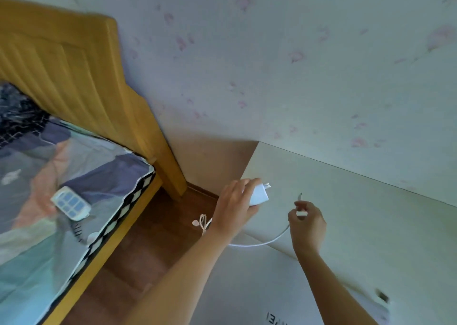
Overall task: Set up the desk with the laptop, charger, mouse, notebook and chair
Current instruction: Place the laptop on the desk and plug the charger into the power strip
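My left hand (236,204) grips the white charger block (259,194), with its two metal prongs pointing right, above the left end of the white desk (358,208). My right hand (306,222) pinches the charger's white cable (272,240) near its plug end, whose tip sticks up above my fingers. The cable loops below and between both hands. A closed grey laptop (259,287) with dark lettering lies on the desk under my forearms. Mouse, notebook and chair are out of view.
A bed with a yellow wooden headboard (74,77) and patterned cover stands at left, with a white remote control (70,206) on it. Brown wooden floor (148,250) lies between bed and desk, with a pale cord (202,222) on it. Flowered wallpaper (296,65) runs behind the desk.
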Motion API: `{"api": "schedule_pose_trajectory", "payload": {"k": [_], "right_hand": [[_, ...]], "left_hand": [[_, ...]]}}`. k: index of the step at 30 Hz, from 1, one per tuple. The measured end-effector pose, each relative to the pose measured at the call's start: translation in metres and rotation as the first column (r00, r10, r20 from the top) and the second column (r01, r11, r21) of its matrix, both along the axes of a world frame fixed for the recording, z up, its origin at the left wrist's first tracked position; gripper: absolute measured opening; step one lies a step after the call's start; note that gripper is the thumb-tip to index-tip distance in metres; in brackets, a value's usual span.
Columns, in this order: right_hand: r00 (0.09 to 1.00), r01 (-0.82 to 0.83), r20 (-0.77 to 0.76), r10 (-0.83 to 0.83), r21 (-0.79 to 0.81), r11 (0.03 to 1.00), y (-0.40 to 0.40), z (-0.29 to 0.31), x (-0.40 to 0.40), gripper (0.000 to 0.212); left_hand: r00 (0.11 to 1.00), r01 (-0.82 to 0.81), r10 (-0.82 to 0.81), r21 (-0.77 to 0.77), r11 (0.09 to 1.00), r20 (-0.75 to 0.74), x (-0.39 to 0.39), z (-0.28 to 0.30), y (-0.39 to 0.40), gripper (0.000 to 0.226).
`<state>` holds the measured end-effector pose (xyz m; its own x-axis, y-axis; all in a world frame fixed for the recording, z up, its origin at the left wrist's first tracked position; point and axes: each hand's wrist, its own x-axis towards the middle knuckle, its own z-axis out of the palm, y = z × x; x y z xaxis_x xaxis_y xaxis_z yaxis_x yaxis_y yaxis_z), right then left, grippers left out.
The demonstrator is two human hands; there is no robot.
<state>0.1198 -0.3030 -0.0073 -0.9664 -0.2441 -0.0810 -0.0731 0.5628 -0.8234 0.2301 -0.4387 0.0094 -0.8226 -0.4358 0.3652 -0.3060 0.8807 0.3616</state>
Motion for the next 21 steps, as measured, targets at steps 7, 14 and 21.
{"api": "schedule_pose_trajectory", "payload": {"k": [7, 14, 21], "right_hand": [[0.979, -0.202, -0.036, 0.200, -0.099, 0.974, -0.088, 0.027, 0.099, 0.020], [0.894, -0.422, -0.189, 0.407, -0.044, 0.906, -0.158, 0.037, 0.213, 0.022], [0.689, -0.629, -0.390, 0.612, 0.099, 0.771, -0.207, 0.023, 0.319, 0.021]], "left_hand": [[0.975, -0.216, 0.218, 0.056, 0.975, -0.032, 0.126, 0.005, -0.071, 0.064], [0.936, -0.351, 0.350, 0.065, 0.934, 0.022, 0.258, 0.001, -0.125, 0.064], [0.860, -0.511, 0.509, 0.078, 0.856, 0.047, 0.377, -0.006, -0.165, 0.058]]}}
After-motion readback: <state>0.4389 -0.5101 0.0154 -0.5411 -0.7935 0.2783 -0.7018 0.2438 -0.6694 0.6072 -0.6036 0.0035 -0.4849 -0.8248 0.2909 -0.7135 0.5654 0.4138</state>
